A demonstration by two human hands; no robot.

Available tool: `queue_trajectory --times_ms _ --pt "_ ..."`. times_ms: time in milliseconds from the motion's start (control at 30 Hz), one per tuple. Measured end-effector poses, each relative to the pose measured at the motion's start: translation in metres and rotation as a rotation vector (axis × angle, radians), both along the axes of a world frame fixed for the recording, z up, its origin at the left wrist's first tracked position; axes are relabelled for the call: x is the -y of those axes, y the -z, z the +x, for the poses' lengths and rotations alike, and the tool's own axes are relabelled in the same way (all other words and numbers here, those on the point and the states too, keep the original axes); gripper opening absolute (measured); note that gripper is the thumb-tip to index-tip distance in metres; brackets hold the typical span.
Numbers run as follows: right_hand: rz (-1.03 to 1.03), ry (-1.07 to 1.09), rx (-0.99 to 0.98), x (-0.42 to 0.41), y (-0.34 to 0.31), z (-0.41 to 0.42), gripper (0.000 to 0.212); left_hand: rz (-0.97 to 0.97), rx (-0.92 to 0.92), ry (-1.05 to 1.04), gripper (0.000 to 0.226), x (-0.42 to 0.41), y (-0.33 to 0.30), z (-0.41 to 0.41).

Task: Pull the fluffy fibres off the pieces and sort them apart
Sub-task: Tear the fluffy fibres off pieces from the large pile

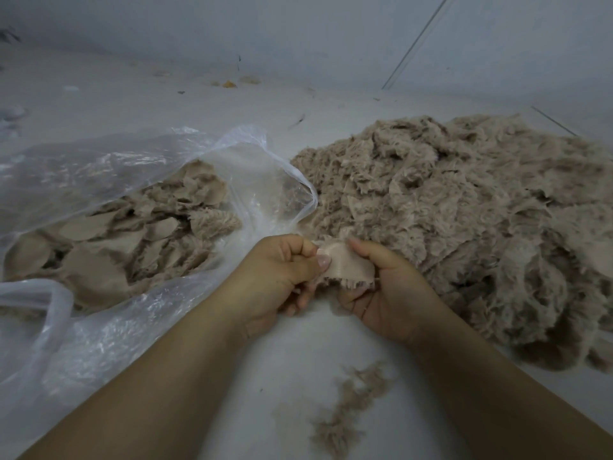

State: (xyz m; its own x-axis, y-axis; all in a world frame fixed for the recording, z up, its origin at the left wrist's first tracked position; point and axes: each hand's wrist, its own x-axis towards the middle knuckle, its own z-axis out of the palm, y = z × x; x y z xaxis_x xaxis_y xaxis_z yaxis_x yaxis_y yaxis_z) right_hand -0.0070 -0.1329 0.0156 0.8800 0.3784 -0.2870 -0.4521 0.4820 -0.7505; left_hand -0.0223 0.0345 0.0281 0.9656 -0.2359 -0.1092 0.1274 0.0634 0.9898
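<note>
A small beige fabric piece (345, 263) with a fluffy fringe along its lower edge is held between both hands at the middle of the view. My left hand (278, 277) pinches its left edge with thumb and curled fingers. My right hand (388, 293) grips its right side, thumb on top. A big heap of fluffy beige pieces (464, 220) lies to the right. A clear plastic bag (99, 327) on the left holds flatter beige pieces (109, 247). Loose pulled fibres (345, 413) lie on the floor between my forearms.
The floor (298, 360) is pale grey and meets a wall (298, 34) at the back. Small yellow scraps (229, 84) and bits of debris lie near the wall. A thin line runs up the wall at the right (414, 41).
</note>
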Motion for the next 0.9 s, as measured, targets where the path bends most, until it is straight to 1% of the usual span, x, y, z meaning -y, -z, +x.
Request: queue_trajectory --times_ms 100,167,233,300,400,500,633,700,800,900 --pt "-0.159 -0.093 0.138 -0.0004 0.0016 -0.0014 0.047 0.100 0.068 0.013 0.025 -0.0009 -0.0009 0.0000" --pt "-0.178 -0.119 0.202 -0.0010 0.0042 -0.0012 0.051 0.117 0.049 0.032 0.025 0.0003 -0.0010 -0.0009" --pt "-0.164 -0.124 0.209 -0.0006 0.0045 -0.0004 0.047 0.095 0.026 0.026 0.025 0.0010 -0.0011 -0.0012" --pt "-0.126 -0.136 0.186 0.0002 0.0028 -0.0005 0.042 0.085 0.045 -0.003 0.024 -0.0003 -0.0026 -0.0002" --pt "-0.135 -0.213 0.250 -0.0002 0.0000 -0.0029 0.053 0.054 0.080 -0.026 0.019 -0.0007 -0.0042 -0.0007" --pt "-0.094 -0.274 0.324 -0.0022 -0.0022 -0.0042 0.055 0.040 0.088 -0.062 0.018 0.0036 -0.0029 -0.0016" --pt "-0.023 -0.317 0.300 -0.0036 -0.0033 -0.0052 0.059 0.008 0.077 -0.092 0.022 0.0049 -0.0010 0.0000" --pt "-0.059 -0.313 0.321 -0.0029 -0.0007 -0.0051 0.059 0.009 0.070 -0.090 0.020 0.0048 0.0001 0.0005" --pt "-0.140 -0.265 0.342 -0.0030 0.0010 -0.0048 0.047 0.001 0.069 -0.098 0.017 0.0061 0.0032 0.0015" --pt "-0.167 -0.138 0.255 -0.0033 0.0006 -0.0042 0.042 -0.021 0.096 -0.179 0.020 0.0050 0.0035 0.0046"
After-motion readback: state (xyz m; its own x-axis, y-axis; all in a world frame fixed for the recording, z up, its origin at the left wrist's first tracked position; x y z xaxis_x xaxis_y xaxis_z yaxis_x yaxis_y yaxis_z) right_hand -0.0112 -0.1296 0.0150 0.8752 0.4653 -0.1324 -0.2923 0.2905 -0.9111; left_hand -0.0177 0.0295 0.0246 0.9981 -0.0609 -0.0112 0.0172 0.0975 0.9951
